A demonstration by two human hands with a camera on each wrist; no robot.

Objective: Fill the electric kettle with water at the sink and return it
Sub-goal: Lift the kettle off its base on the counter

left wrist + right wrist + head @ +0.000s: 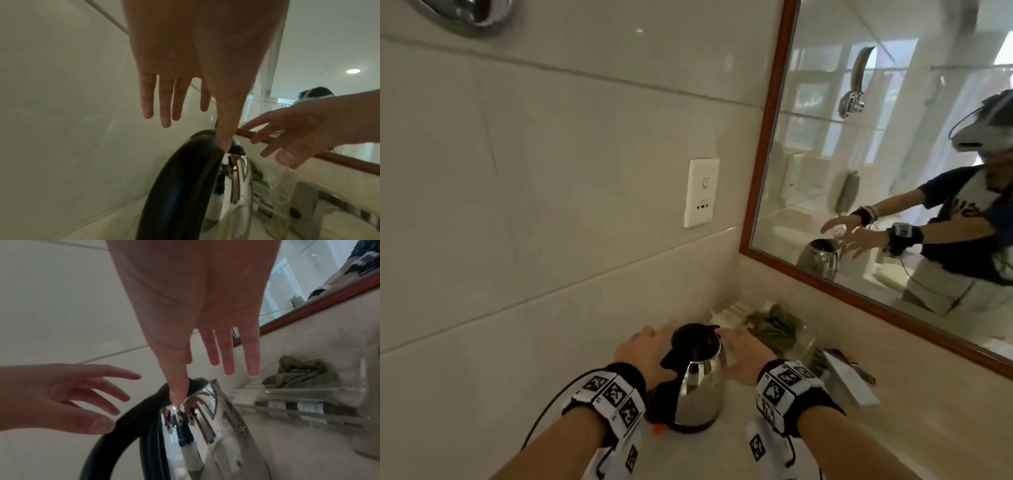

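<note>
Beige wall tiles and a framed mirror surround the tabletop, where the steel kettle stands on its base between the left hand and right hand. From the left wrist, straight spread fingers hold nothing beside the black handle. From the right wrist, that grip is also open and empty, its thumb above the lid.

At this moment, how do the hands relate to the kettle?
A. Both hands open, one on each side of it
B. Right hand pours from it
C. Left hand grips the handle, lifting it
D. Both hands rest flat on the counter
A: the left hand and right hand flank the standing kettle, fingers spread and gripping nothing.
</note>
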